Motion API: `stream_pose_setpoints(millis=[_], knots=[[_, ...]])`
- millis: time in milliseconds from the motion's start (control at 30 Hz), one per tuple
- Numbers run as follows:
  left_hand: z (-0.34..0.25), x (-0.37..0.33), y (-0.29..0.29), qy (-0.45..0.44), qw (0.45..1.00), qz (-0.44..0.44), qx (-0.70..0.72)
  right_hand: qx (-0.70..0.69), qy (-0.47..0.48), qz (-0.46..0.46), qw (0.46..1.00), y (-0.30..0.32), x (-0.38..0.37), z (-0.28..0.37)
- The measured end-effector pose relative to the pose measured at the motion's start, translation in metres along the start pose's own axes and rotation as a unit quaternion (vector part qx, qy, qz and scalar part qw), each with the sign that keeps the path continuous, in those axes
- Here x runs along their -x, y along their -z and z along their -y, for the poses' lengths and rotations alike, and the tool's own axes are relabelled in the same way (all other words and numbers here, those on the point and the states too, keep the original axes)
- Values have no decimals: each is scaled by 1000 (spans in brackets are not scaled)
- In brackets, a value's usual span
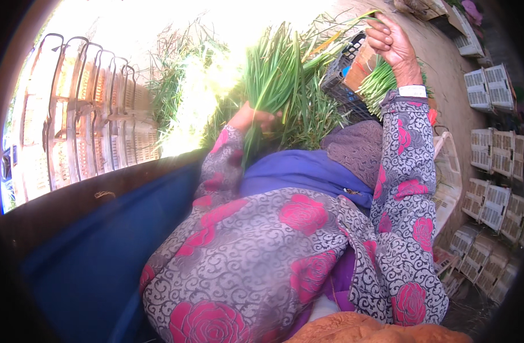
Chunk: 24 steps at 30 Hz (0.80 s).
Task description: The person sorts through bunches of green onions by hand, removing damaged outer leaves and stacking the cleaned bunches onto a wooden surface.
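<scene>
My left hand (pixel 253 117) is closed round the lower part of a bunch of chives (pixel 272 71), whose long green leaves fan upward. Out to the right, my raised right hand (pixel 390 43) pinches the end of a few thin leaf blades (pixel 353 22), some of them yellowish, which stretch back toward the bunch. Loose leaves and grassy scraps (pixel 316 117) lie heaped beneath and around the left hand. Below my right hand, trimmed chives (pixel 382 83) lie with pale stem ends showing, next to a black plastic crate (pixel 339 71) and a brown cardboard piece (pixel 362 66).
Stacked pale plastic crates (pixel 90 120) with dark handles stand at the left in glaring sunlight. A blue sheet (pixel 113 246) lies beside me along a brown edge (pixel 113 186). A white basket (pixel 446 177) sits near my right arm, with several light crates (pixel 493 146) beyond.
</scene>
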<state>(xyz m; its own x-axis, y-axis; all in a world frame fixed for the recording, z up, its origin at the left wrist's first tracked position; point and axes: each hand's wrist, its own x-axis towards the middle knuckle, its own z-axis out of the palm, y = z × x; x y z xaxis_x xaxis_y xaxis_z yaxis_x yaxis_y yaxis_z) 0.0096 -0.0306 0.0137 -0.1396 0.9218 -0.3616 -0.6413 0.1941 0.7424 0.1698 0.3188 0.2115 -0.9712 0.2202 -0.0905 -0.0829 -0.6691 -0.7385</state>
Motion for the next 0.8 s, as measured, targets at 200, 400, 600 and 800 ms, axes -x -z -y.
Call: stream_pose_setpoints(millis=[200, 400, 600, 800], knots=[[8, 4, 26, 34, 998, -56, 2, 212, 53, -201, 955, 9, 9, -83], [14, -2, 20, -8, 997, -57, -43, 694, -110, -196, 684, 34, 22, -174], [18, -3, 11, 36, 996, -10, -76, 826, 128, -70, 545, -22, -20, -120], [6, 19, -14, 15, 997, -76, 23, 670, 89, -97, 730, -19, -16, -98]])
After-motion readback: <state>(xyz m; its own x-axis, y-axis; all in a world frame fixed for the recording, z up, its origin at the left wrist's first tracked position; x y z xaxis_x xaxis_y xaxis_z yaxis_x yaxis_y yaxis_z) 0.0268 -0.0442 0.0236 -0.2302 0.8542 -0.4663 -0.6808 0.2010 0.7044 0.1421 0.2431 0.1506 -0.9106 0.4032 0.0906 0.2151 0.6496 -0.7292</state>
